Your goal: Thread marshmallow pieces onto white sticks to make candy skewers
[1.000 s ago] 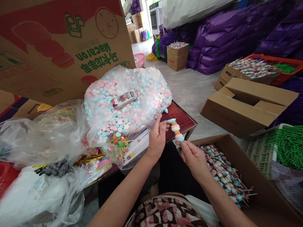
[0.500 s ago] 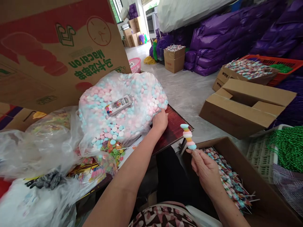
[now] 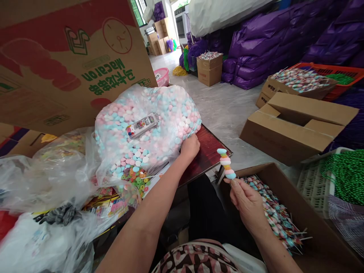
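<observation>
In my right hand (image 3: pixel 247 203) is a candy skewer (image 3: pixel 225 163), pinched by its lower end and held upright, with pale blue, pink and white marshmallows and orange rings threaded on it. My left hand (image 3: pixel 190 147) is curled closed at the right edge of a big clear plastic bag (image 3: pixel 148 102) full of pastel marshmallows. Its fingertips are turned away, so what they grip is hidden. A small printed packet (image 3: pixel 142 126) lies on top of the bag. Loose marshmallows (image 3: pixel 133 159) and colourful gummy rings (image 3: pixel 137 179) gather at the bag's near side.
Wrapped candy skewers (image 3: pixel 273 212) fill a carton by my right knee. An open cardboard box (image 3: pixel 290 129) and a green-filled crate (image 3: pixel 315 185) stand farther right. A tall Macaron carton (image 3: pixel 71 68) rises behind the bag, on the dark red table (image 3: pixel 209 151).
My left hand has shifted slightly down along the bag's edge, its fingers more tightly curled. The right hand and the candy skewer stay almost still.
</observation>
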Available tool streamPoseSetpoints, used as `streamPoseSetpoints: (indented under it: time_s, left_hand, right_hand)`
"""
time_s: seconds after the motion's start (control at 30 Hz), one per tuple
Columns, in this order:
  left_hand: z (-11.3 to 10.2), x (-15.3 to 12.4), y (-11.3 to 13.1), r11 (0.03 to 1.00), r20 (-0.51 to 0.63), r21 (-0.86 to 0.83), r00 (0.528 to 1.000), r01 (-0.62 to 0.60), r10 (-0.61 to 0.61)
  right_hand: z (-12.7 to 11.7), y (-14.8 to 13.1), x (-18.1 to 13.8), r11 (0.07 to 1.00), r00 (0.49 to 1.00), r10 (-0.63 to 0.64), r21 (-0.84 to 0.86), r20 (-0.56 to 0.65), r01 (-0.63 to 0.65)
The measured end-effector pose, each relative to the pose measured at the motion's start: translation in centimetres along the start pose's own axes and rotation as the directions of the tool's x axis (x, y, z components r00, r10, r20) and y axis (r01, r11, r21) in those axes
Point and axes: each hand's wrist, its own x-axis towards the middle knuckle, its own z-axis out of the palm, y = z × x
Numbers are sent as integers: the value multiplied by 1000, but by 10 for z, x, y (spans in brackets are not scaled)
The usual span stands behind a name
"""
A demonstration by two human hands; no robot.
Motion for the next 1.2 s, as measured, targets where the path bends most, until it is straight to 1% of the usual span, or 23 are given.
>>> streamPoseSetpoints:
  time_s: [0.07,0.23,0.4,0.57,0.6,0.67,0.73,0.8,0.9,0.97,1.03,1.1,1.2]
  left_hand:
    - [0,-3,-5,1000,4,-30,1000,0,0]
    - [2,-6,-9,997,-12,-61,998,54,-55]
    - [0,-10,-4,998,-14,-39,998,59,-59]
    - [3,-24,3,999,-7,0,999,49,-49]
    - [5,-26,4,999,-10,9,999,43,-43]
    - [8,-27,3,998,-14,60,1000,-20,21]
    - [11,-27,-1,995,-20,58,996,-84,85]
    - [11,-28,-5,992,-26,45,992,-122,123]
    - [9,-35,-7,989,-41,9,988,-147,148]
    - [6,-38,-7,992,-65,-23,991,-121,119]
    - [5,-38,-6,997,-73,-44,995,-64,61]
    - [5,-34,-6,998,-42,-60,999,-32,29]
    - [5,-29,-7,995,7,-92,999,-34,35]
  right_hand:
    - [1,2,-1,1000,1000,-1,-9,13,1]
    - [4,3,-3,999,999,-9,-31,45,10]
    - [5,2,-4,999,999,-16,-39,31,17]
    - [3,3,-9,999,1000,9,-37,15,-8]
    - [3,3,-11,999,1000,14,-32,9,-13]
    - [4,3,-14,999,1000,18,-27,-8,-19]
    - [6,2,-15,999,1000,14,-29,-20,-14]
    - [7,1,-15,999,1000,10,-36,-26,-11]
    - [7,3,-14,999,1000,17,-32,-21,-18]
    - [7,7,-13,1000,1000,22,-17,-15,-22]
    - [6,12,-12,999,1000,32,-7,-1,-32]
    - [5,16,-11,999,999,36,-18,9,-36]
    - [4,20,-11,999,1000,27,-43,14,-26]
